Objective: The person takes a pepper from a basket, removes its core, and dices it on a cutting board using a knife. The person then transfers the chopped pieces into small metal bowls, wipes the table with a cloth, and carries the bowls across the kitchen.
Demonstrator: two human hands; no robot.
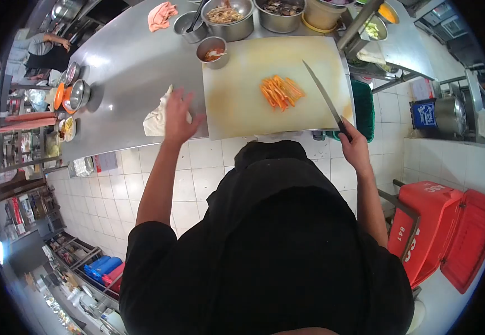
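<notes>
My right hand (355,146) is closed round the dark handle of a long knife (325,95), whose blade points up and left over the right side of the cutting board (237,106). Orange strips (281,92) lie in a small pile at the middle of the board. My left hand (181,118), slightly blurred, has its fingers spread and is over or beside a white cloth (156,120) on the steel counter, left of the board. A small metal bowl (211,52) with red contents and a light utensil stands at the board's upper left corner.
Metal bowls of food (230,28) and a pink cloth (162,16) are along the counter's far side. More bowls (79,95) stand at the left end. Another person (41,47) is at the upper left. A red bin (426,223) stands at right, a green crate (363,106) beside the board.
</notes>
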